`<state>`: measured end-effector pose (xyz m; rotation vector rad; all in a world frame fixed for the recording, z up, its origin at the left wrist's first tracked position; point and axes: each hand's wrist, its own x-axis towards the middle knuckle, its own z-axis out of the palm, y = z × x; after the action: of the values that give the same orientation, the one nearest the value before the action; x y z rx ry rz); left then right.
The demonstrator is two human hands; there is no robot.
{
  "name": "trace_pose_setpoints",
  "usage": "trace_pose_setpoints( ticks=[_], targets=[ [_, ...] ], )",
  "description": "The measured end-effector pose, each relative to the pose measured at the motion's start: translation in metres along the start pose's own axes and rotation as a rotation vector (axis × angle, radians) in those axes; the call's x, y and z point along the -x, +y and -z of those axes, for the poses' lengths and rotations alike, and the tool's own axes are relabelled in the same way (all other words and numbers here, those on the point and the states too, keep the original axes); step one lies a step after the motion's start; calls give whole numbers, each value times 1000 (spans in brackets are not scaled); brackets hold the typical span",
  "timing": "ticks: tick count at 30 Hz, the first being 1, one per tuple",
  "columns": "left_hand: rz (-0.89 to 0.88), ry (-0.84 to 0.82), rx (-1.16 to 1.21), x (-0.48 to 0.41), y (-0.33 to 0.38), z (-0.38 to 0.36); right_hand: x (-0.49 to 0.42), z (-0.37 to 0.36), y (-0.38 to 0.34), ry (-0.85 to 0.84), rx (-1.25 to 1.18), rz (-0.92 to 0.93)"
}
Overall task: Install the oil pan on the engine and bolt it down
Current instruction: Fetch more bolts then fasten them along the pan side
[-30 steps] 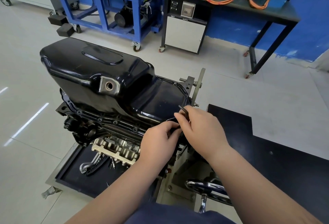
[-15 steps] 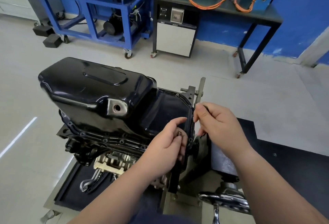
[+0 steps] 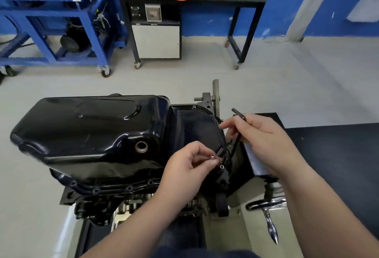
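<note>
Fingers (image 3: 213,162) of left hand (image 3: 184,169) pinch a bolt (image 3: 212,156); right hand (image 3: 264,134) grips key (image 3: 238,112). Pan (image 3: 92,130) seated, centre frame; bolting seemingly unfinished.

Oil pan (image 3: 92,132) sits on the engine (image 3: 96,206), crank handle (image 3: 266,204) to its right, cart (image 3: 51,11) and cabinet (image 3: 155,40) behind on the floor (image 3: 287,85).
</note>
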<state>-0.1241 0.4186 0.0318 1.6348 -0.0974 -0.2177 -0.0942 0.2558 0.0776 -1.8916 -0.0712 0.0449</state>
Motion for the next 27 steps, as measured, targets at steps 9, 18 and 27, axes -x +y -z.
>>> trace_pose_setpoints(
  ticks=[9, 18, 27],
  targets=[
    [-1, 182, -209, 40, -23, 39, -2, -11, -16, -46, 260, 75],
    [201, 719, -242, 84, -51, 70, 2, -8, -24, -135, 413, 305],
    [212, 982, -325, 94, -72, 151, 37, -39, -49, -315, 182, 254]
  ],
)
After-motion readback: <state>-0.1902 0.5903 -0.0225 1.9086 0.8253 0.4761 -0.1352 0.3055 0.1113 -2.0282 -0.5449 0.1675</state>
